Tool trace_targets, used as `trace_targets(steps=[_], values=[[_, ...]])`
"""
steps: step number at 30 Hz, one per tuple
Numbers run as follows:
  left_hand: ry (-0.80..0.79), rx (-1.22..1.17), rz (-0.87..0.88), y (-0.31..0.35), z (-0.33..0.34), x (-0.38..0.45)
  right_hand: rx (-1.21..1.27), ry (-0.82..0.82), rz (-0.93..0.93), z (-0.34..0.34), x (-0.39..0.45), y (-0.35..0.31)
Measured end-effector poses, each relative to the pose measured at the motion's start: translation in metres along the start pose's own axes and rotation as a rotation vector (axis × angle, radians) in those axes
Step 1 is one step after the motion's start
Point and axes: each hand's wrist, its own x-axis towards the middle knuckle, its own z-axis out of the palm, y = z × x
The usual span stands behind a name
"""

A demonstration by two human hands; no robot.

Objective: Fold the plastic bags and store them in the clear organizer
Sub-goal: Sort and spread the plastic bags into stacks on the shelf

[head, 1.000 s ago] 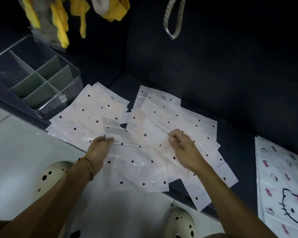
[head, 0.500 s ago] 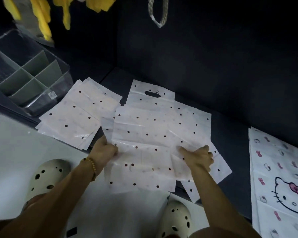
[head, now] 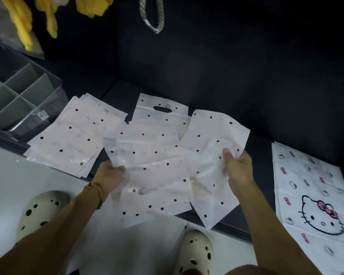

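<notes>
Bags spread on dark ledge, one pinched by left hand, another by right hand. Organizer far left. Risk: slick sheets overhang edge, could slide to floor; folding two together likely.

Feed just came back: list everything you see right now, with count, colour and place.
clear organizer: one, transparent with grey dividers, far left.
polka-dot bags: several, white with dark dots, in the middle; another stack lies left.
cat-print bag: one visible, white with pink bows, right.
yellow gloves: number unclear, hanging top left.
braided loop: one, grey-white, hanging top centre.
clogs: two, cream, on the floor.
bead bracelet: one, left wrist.
left hand: grips the middle bag's left edge.
right hand: grips a bag lifted to the right.
</notes>
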Motion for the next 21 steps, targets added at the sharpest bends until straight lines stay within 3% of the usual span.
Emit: trace_targets(steps=[6,11,15,21], values=[[-0.140,-0.157,0.023,0.005,-0.003,-0.011,0.224,-0.333,0.226,-0.020,-0.002,-0.026],[-0.151,-0.266,-0.075,0.006,-0.001,-0.011,-0.215,-0.525,0.064,0.033,-0.022,0.003],[-0.265,-0.591,-0.139,0.004,0.002,-0.013,-0.451,-0.556,-0.094,0.067,-0.026,0.019],[-0.224,-0.199,0.059,-0.003,0.010,-0.013,-0.639,-0.510,-0.150,0.070,-0.013,0.039]])
